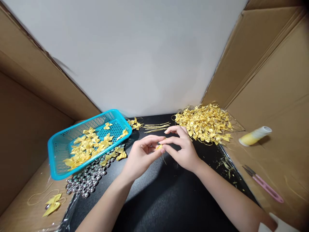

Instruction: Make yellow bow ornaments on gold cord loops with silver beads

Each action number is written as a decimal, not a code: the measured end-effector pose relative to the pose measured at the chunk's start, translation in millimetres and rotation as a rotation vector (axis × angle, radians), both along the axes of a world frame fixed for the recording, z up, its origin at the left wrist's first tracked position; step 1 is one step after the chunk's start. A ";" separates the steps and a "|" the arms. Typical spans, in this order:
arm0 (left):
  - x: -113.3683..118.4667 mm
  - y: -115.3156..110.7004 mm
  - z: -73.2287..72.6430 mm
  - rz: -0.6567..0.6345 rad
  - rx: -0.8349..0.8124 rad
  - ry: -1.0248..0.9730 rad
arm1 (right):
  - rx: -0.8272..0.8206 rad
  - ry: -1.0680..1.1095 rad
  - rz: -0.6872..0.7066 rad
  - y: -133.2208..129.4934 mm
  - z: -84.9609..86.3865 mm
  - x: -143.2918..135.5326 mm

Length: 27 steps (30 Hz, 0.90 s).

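Both hands meet over the middle of the black work surface (154, 206). Between their fingertips is a small yellow ribbon bow (158, 147), mostly covered by the fingers. My left hand (142, 156) pinches it from the left with thumb and fingers. From the right, my right hand (182, 149) closes its thumb and index fingertip on the same bow, its other fingers raised. A thin strand (164, 160) hangs below the fingertips. Just behind the hands lie several cut gold cords (156, 126), roughly side by side.
A blue basket (54, 170) with yellow bows stands left, beside shiny silver beads (90, 177). A finished-looking bow with cord (52, 204) lies front left. A heap of corded bows (205, 122) is back right, near a thread spool (254, 136) and pink-handled snips (264, 185). Cardboard walls flank both sides.
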<state>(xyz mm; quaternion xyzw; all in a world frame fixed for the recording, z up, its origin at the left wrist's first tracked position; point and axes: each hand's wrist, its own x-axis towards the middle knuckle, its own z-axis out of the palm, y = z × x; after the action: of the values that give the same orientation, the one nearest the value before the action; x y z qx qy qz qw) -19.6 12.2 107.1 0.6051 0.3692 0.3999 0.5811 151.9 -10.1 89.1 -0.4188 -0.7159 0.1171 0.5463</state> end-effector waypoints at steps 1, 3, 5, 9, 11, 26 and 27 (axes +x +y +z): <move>-0.2 1.4 -0.7 -0.024 -0.021 0.012 | -0.026 -0.018 0.031 1.5 -0.6 0.7; -0.5 4.9 -2.2 -0.091 -0.064 0.029 | -0.073 -0.058 0.081 3.8 -3.0 1.4; -0.6 8.5 -4.3 -0.158 -0.097 0.036 | -0.105 -0.064 0.108 5.1 -6.2 1.1; -0.1 15.1 -12.3 -0.171 -0.159 0.063 | -0.130 0.228 0.145 4.9 -7.6 1.9; 0.2 18.5 -18.5 -0.150 -0.194 0.098 | -0.120 0.431 0.160 2.6 -1.4 5.8; 1.1 34.8 -58.3 -0.068 0.133 0.503 | -0.308 0.808 0.301 -5.1 25.6 25.3; -0.4 32.4 -59.0 -0.037 0.162 0.524 | -0.341 0.804 0.304 -3.9 22.0 21.7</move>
<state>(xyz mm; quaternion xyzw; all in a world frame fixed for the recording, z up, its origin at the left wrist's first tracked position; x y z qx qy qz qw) -20.0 44.6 48.1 0.7391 0.4625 0.2474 0.4226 173.5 -14.0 111.0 -0.3143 -0.4708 0.4651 0.6806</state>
